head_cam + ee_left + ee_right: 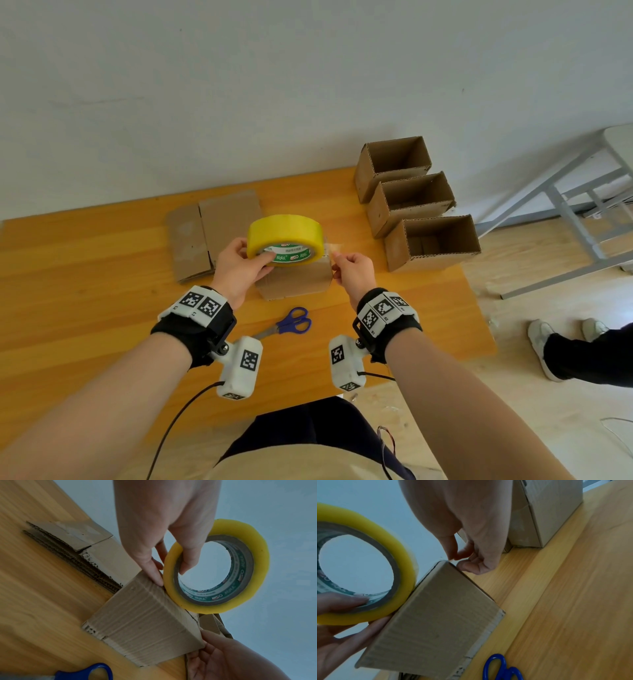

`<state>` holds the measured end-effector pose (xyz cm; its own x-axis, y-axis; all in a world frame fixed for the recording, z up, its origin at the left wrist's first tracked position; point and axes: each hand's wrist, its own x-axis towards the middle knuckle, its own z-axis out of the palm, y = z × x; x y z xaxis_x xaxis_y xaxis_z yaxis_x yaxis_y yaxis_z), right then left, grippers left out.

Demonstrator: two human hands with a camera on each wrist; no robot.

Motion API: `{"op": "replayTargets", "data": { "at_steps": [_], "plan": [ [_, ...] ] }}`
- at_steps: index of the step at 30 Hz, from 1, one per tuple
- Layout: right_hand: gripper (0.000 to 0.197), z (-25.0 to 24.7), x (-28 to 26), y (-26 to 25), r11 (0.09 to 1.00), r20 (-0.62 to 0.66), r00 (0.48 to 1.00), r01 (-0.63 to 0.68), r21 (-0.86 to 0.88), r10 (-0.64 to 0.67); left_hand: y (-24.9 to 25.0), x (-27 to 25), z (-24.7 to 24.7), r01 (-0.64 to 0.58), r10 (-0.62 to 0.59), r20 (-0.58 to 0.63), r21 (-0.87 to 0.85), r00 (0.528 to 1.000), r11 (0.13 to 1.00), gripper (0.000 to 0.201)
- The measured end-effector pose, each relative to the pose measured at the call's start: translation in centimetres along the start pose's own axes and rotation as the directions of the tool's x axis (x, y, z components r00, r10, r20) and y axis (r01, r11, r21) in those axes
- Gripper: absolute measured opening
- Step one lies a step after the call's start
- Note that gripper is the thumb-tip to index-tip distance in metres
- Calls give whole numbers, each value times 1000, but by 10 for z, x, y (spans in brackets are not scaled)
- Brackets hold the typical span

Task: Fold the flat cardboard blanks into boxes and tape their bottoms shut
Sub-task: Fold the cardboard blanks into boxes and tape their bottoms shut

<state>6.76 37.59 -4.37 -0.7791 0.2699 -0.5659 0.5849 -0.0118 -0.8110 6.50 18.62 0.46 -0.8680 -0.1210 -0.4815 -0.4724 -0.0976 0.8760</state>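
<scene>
Head view: on the table (85, 274) a folded box (294, 279) stands bottom-up near the front edge, between both hands. The left hand (236, 270) grips the tape roll (285, 244), thumb inside the core, and holds it on top of the box. The right hand (354, 274) pinches the free tape end (333, 247) between thumb and forefinger, just right of the roll. A stack of flat blanks (212, 233) lies behind the left hand; three open boxes (411, 202) stand in a row at the table's right. Scissors (291, 323) with blue handles lie in front of the box, apart from it. A second person's legs (582, 353) show on the floor at right. Left wrist view: the left hand (164, 524) holds the roll (217, 566) with one finger hooked through the core, the roll's rim touching the box's (145, 622) upper edge; the blanks (77, 543) lie beside the box, and one scissors (85, 672) handle shows at the bottom. Right wrist view: the right hand (471, 527) has its fingers curled, fingertips pinched together just above the box's (436, 615) corner; the tape itself is too faint to see here. The roll (368, 563) rests against the box's top edge, and the scissors (501, 669) lie just beside the box.
</scene>
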Motion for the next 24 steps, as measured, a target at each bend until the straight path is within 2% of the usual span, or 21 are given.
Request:
{"op": "replayTargets", "data": {
  "at_steps": [4, 7, 11, 13, 14, 16, 19, 21, 24],
  "plan": [
    [35, 3, 5, -1, 993, 15, 997, -75, -94, 76, 1, 0, 0, -11, 11, 6, -1, 1000, 1000, 19],
    [35, 6, 6, -6, 980, 28, 994, -103, -172, 110, 1, 0, -1, -9, 9, 6, 9, 1000, 1000, 22],
    [47, 7, 12, -7, 939, 27, 984, -162, -302, 179, 3, -1, -3, -14, 14, 16, 5, 1000, 1000, 21],
    [44, 6, 12, 2, 906, 14, 982, -170, -389, 190, 4, -1, -5, -10, 10, 17, 0, 1000, 1000, 22],
    [40, 4, 11, 7, 898, 7, 988, -139, -418, 156, 4, -1, -5, -7, 7, 15, -1, 1000, 1000, 22],
    [29, 0, 5, 14, 918, 11, 1000, -3, -396, 7, 3, 1, -5, -4, 4, 11, 6, 1000, 1000, 22],
    [33, -1, -5, 12, 957, 77, 983, 181, -225, -168, 2, 2, -4, -12, 12, 2, 16, 1000, 1000, 23],
    [39, 3, -9, 10, 968, 140, 971, 212, -135, -193, 0, 2, -3, -17, 17, -1, 21, 1000, 1000, 26],
    [46, 8, -15, 12, 968, 232, 957, 211, -133, -177, -1, 2, -3, -15, 16, -10, 19, 1000, 1000, 23]
  ]
}}
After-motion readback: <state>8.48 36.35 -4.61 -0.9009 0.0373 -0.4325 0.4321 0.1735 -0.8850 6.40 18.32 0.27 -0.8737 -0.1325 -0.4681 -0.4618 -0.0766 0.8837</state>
